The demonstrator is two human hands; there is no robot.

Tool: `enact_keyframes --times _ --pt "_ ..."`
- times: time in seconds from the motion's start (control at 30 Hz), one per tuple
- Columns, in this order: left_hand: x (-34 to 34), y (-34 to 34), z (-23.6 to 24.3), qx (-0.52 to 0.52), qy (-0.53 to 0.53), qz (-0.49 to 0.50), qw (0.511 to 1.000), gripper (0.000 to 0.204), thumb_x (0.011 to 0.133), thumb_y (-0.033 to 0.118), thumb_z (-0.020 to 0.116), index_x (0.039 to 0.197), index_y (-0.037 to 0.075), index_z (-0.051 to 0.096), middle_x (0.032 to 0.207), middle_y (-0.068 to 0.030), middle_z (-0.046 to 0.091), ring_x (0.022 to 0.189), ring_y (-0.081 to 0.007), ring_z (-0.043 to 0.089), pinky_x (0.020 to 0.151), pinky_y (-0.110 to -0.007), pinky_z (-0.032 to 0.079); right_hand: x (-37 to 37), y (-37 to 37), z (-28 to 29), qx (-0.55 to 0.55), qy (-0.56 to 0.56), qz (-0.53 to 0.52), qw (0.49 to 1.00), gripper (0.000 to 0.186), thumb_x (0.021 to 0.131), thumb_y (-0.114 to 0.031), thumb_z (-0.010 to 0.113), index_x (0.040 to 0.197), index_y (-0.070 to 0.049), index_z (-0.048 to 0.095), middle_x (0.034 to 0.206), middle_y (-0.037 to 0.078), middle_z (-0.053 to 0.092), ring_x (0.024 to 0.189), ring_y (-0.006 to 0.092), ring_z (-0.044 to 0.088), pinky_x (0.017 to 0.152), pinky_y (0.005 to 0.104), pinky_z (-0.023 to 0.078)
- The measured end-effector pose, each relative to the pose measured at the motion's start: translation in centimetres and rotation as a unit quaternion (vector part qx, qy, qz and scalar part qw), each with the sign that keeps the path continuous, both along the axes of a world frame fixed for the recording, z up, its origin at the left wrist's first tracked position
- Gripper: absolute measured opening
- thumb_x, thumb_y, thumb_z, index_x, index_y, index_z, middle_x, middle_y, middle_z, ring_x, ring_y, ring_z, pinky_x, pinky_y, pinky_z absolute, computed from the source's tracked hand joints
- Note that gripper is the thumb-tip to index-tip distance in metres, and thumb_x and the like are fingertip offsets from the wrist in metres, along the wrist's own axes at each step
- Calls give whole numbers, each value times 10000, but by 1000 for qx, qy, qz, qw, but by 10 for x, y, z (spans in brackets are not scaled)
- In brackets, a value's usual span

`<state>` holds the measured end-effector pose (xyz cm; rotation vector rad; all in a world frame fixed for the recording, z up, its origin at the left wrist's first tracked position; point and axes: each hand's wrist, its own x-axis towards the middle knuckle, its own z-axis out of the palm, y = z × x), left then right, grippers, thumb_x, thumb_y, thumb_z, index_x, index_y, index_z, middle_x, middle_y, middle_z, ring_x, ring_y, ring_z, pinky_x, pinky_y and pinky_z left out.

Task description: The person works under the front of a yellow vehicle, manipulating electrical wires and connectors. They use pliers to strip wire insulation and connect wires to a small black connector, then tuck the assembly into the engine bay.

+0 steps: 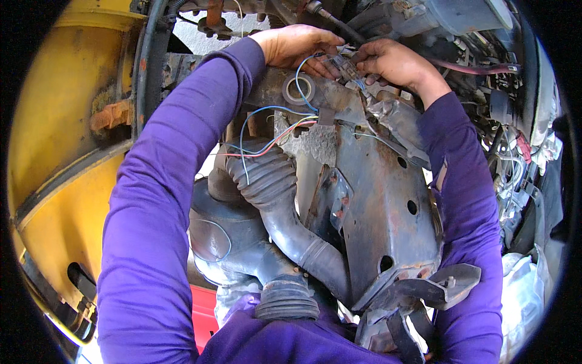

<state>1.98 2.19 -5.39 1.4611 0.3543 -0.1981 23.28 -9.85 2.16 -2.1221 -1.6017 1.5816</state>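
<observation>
Both hands met at the top of the engine bay, fingertips nearly touching over a small wiring connector [350, 68]. The right hand [394, 64] had it — thumb and forefingers pinched shut around the plug body, knuckles turned up, wrist bent so the forearm in its purple sleeve [461, 200] ran down and away from the grip. The left hand [297, 45] lay just beside that pinch, on its far side from the right wrist, fingers curled down over the loose wires [303, 79] where they entered the connector; whether it actually clamped a wire or only steadied the bundle could not be told, since the fingertips were hidden behind the strands.

The connector's long axis seemed to run roughly across, from one hand toward the other, tilted a little downward on the right hand's side. From the grip the wires trailed below and toward the left arm: a blue one looped down past a roll of tape [299, 90] sitting directly under the left fingers, then red, yellow and blue strands spread out over a ribbed rubber hose [267, 176]. Beneath the right hand's pinch, well apart from it, hung a rusty metal bracket plate [382, 200] with round holes. Off beyond the left elbow curved the yellow body panel [60, 121] — clear of the work. The right hand was the nearer to the plug.
</observation>
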Motion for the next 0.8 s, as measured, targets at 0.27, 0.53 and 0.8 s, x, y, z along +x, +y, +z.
enact_keyframes --times 0.27,0.53,0.8 --pt "13 -12 19 -194 165 83 963 442 1007 275 631 1370 27 586 1242 -160 716 1023 -247 735 895 -348 591 15 -2 -21 21 59 7 998 317 925 -156 670 1195 3 719 1022 101 768 866 177 699 773 326 564" --pt "5 -7 3 -59 50 30 997 360 933 172 723 1251 28 635 1036 -88 724 964 -206 725 804 -342 580 21 0 -33 20 36 22 999 304 896 -186 682 1150 -33 752 967 96 775 780 211 706 719 366 578" --pt "8 -6 17 -264 106 85 955 260 1061 104 496 1270 -3 607 1154 -156 726 1023 -273 737 887 -359 596 22 0 -26 29 5 41 999 306 882 -205 684 1123 -35 762 946 118 771 811 221 705 724 389 566"
